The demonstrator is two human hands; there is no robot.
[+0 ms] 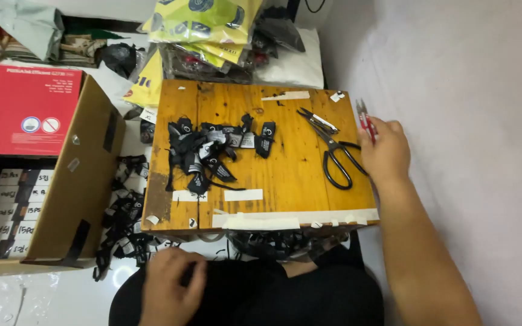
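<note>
Our right hand (385, 151) is clamped on the red thread snips (365, 121) at the tabletop (285, 175) edge, touching the black scissors (332, 148) (blades exposed); a nudge could drop them. Left hand (167, 290) rests curled on black cloth in our lap.

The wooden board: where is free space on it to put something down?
Bare wood lies between the label pile and the black scissors, and along the far edge of the wooden board. The left half is crowded with labels; the right hand, holding red snips, takes the right edge.
</note>
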